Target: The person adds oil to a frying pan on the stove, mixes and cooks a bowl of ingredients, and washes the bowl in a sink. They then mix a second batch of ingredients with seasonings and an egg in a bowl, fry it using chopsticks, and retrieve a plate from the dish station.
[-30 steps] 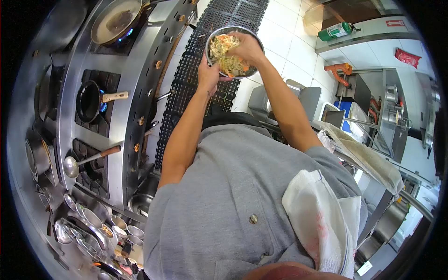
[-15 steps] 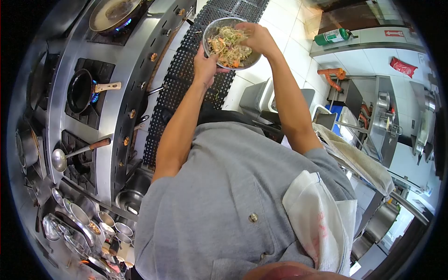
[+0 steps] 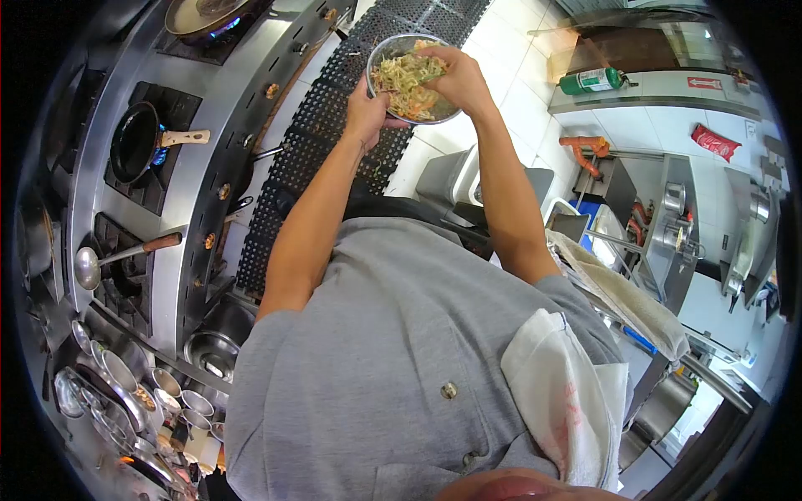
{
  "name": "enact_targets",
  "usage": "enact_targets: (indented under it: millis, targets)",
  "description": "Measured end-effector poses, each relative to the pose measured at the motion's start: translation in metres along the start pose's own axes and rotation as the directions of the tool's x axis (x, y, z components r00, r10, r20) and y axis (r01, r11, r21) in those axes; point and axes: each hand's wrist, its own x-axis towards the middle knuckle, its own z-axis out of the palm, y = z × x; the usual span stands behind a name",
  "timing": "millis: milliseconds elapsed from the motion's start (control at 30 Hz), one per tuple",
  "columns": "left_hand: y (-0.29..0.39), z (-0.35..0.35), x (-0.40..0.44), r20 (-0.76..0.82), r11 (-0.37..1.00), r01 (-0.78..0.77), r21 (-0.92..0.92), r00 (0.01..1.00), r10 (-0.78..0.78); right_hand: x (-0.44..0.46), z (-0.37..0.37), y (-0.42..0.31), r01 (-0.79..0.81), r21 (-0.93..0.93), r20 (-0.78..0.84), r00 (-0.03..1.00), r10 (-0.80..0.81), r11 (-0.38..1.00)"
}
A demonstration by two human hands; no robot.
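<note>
A round metal bowl (image 3: 373,63) is held out above the dark floor mat. My left hand (image 3: 368,113) grips its near left rim, with the fingers passing underneath. Shredded vegetables (image 3: 405,79), pale green with orange bits, lie inside the bowl. At the bowl's right side, my right hand (image 3: 455,79) reaches in over the rim, its fingers closed on some of the shreds. The fingertips are partly hidden among the vegetables.
On the left, a stove (image 3: 177,213) carries a black pan (image 3: 134,142) over a lit flame, a second pan (image 3: 200,21) and a ladle (image 3: 88,267). Small metal cups (image 3: 167,382) stand lower left. Grey bins (image 3: 447,177) are beyond my right forearm.
The view has shifted, so the stove appears farther left. My right hand has moved slightly within the bowl and the vegetables have been rearranged. My left hand still holds the rim.
</note>
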Motion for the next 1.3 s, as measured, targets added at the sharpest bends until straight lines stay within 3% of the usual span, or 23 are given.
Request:
enact_targets:
  millis: [33, 167, 233, 267, 300, 367, 400, 433, 500, 567, 633, 700, 767, 833, 1000, 1100, 1167, 1233, 1267, 1300]
  targets:
    - [0.0, 0.002, -0.001, 0.01, 1.0, -0.002, -0.004, 1.0, 0.002, 0.002, 0.003, 0.012, 0.177, -0.022, -0.035, 0.983, -0.178, 0.984]
    - [0.008, 0.016, -0.013, 0.004, 0.998, -0.064, -0.018, 0.998, 0.064, 0.013, 0.013, 0.042, 0.214, 0.152, 0.042, 0.974, -0.222, 0.965]
    - [0.007, 0.032, -0.022, -0.045, 0.989, -0.142, -0.045, 0.989, 0.14, 0.007, 0.039, 0.032, -0.202, 0.026, -0.124, 0.971, 0.204, 0.979]
    - [-0.005, 0.031, -0.018, -0.04, 0.988, -0.15, -0.024, 0.988, 0.149, 0.012, 0.059, 0.044, -0.247, 0.396, -0.088, 0.949, 0.304, 0.885]
    - [-0.009, 0.029, -0.015, -0.039, 0.988, -0.155, -0.028, 0.987, 0.154, 0.012, 0.059, 0.044, -0.243, 0.391, -0.091, 0.95, 0.3, 0.888]
    - [-0.018, 0.019, -0.014, -0.066, 0.989, -0.121, 0.08, 0.99, 0.127, 0.008, 0.061, 0.044, -0.336, 0.703, 0.114, 0.923, 0.367, 0.627]
    - [-0.014, 0.016, -0.015, -0.065, 0.99, -0.093, 0.106, 0.993, 0.1, 0.0, 0.05, 0.028, -0.294, 0.62, 0.022, 0.934, 0.358, 0.728]
    - [-0.013, 0.013, -0.015, -0.079, 0.991, -0.092, 0.1, 0.992, 0.1, 0.001, 0.045, 0.039, -0.299, 0.614, 0.035, 0.935, 0.353, 0.73]
    - [-0.012, 0.01, -0.013, -0.06, 0.999, -0.023, 0.049, 0.998, 0.026, 0.005, 0.034, 0.062, 0.005, 0.204, -0.139, 0.99, 0.024, 0.979]
    - [-0.013, 0.012, -0.013, -0.07, 1.0, 0.008, -0.002, 0.997, -0.008, -0.011, 0.018, 0.023, 0.007, 0.104, -0.201, 0.979, 0.014, 0.995]
    - [-0.012, 0.012, -0.01, -0.035, 1.0, 0.004, -0.026, 0.999, -0.005, -0.012, 0.016, 0.01, 0.259, -0.141, -0.43, 0.853, -0.295, 0.955]
    - [-0.012, 0.013, -0.011, -0.026, 0.999, 0.025, -0.04, 0.999, -0.026, -0.008, 0.021, 0.015, 0.297, -0.11, -0.399, 0.861, -0.316, 0.949]
    - [-0.008, 0.015, -0.009, -0.026, 0.998, 0.048, -0.043, 0.998, -0.049, -0.005, 0.02, 0.021, 0.103, -0.241, -0.244, 0.956, -0.163, 0.965]
    - [-0.002, 0.016, -0.01, -0.008, 0.999, 0.022, -0.049, 1.0, -0.023, -0.004, 0.021, 0.019, 0.108, -0.244, -0.317, 0.93, -0.184, 0.964]
    - [0.001, 0.016, -0.008, -0.007, 0.999, 0.016, -0.049, 1.0, -0.016, -0.001, 0.019, 0.02, 0.283, -0.269, -0.287, 0.889, -0.357, 0.921]
    - [0.006, 0.016, -0.006, -0.014, 1.0, -0.006, -0.019, 1.0, 0.005, -0.001, 0.014, 0.017, 0.176, -0.253, -0.384, 0.884, -0.266, 0.951]
    - [0.001, 0.014, -0.01, -0.007, 0.997, 0.02, -0.072, 1.0, -0.021, -0.005, 0.011, 0.016, 0.215, -0.236, -0.36, 0.887, -0.291, 0.948]
    - [0.003, 0.014, -0.007, -0.006, 0.998, 0.005, -0.056, 1.0, -0.005, -0.002, 0.001, 0.006, 0.324, -0.07, -0.321, 0.888, -0.329, 0.943]
    - [0.002, 0.012, -0.007, 0.005, 0.998, 0.01, -0.057, 1.0, -0.01, 0.0, -0.002, 0.013, 0.361, -0.13, -0.137, 0.916, -0.377, 0.924]
    - [0.003, 0.012, -0.009, 0.019, 0.998, 0.013, -0.055, 1.0, -0.012, -0.002, -0.007, 0.014, 0.354, -0.129, -0.144, 0.917, -0.371, 0.926]
